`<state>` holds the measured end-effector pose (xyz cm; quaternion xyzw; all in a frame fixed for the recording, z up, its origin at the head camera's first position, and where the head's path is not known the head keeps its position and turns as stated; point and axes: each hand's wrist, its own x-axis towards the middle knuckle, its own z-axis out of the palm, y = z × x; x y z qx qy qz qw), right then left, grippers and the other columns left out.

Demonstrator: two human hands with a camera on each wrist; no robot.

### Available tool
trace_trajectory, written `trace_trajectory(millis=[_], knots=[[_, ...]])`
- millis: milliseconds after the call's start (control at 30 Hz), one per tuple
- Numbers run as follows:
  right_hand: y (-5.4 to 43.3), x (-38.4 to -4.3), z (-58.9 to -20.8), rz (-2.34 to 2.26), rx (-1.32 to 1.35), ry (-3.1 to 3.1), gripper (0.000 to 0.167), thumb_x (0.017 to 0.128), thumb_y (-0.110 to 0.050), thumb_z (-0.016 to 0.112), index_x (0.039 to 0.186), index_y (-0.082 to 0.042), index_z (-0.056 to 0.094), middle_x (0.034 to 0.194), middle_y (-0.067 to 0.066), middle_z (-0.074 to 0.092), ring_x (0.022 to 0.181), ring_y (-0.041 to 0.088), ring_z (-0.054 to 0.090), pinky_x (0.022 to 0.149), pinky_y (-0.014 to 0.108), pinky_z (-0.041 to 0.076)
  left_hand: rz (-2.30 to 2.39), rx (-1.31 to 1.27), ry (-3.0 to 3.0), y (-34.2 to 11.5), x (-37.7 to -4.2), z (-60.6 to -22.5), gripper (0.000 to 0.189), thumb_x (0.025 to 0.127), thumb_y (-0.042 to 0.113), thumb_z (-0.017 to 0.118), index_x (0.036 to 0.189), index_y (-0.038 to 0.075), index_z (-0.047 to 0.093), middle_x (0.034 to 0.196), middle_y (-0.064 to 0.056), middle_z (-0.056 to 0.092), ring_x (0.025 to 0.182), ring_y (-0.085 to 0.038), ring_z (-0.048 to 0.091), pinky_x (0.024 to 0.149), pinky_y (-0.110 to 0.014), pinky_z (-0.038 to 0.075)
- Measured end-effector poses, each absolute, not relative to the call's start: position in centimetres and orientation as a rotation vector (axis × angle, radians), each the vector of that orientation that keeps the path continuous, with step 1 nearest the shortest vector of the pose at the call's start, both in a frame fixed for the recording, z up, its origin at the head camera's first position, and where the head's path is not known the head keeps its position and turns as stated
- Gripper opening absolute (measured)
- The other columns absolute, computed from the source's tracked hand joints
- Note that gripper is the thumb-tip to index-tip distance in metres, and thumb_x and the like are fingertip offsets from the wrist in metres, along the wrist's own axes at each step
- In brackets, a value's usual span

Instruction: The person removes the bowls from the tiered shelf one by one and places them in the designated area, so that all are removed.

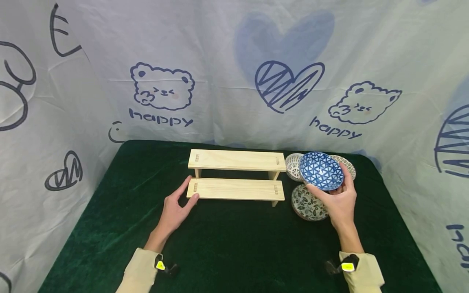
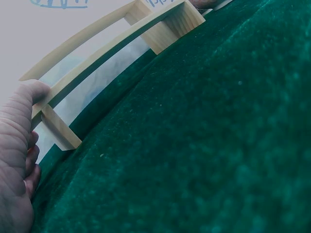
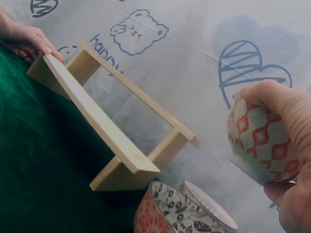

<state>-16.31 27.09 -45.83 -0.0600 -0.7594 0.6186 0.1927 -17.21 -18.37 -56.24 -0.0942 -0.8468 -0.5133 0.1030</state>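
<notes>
My right hand [image 1: 342,199] holds a bowl [image 1: 321,171] in the air by its rim and side. Inside, it has a blue-and-white triangle pattern; the right wrist view shows red diamond shapes on its pale outer wall [image 3: 262,138]. Beneath and around it are a bowl with dark floral print [image 1: 308,205], a bowl with a fine lattice [image 1: 293,167] and a patterned bowl [image 1: 349,166], partly hidden. My left hand [image 1: 175,211] grips the left end of the lower board of a two-tier wooden rack [image 1: 236,189], thumb on its front edge.
Dark green cloth [image 1: 238,244] covers the table. The rack's upper board [image 1: 236,160] stands behind the lower one, close to the bowls on its right. White printed fabric [image 1: 220,61] hangs at the back and both sides.
</notes>
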Motion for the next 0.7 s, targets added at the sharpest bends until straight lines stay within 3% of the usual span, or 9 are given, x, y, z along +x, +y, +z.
trace_trajectory(millis=[367,700], knots=[[28.8,-15.1,-46.3,1.738,-0.211,-2.081,0.103,0.081,0.003,0.087,0.163,-0.023,0.031,0.166,0.007,0.030,0.151,0.033,0.037,0.110,0.016,0.042,-1.519,-0.274,-2.493,-18.4,-17.2,-56.3,0.068,0.102,0.031,0.070,0.160,0.009,0.043,0.163,-0.003,0.044,0.150,-0.026,0.043,0.123,-0.055,0.033],[31.2,-13.7,-47.0,1.732,-0.392,-2.047,0.105,0.080,0.001,0.088,0.163,-0.027,0.030,0.166,0.007,0.031,0.151,0.029,0.036,0.114,0.018,0.039,-1.515,-0.282,-2.501,-18.4,-17.2,-56.2,0.069,0.102,0.031,0.070,0.160,0.008,0.041,0.164,-0.005,0.043,0.150,-0.029,0.042,0.122,-0.057,0.033]])
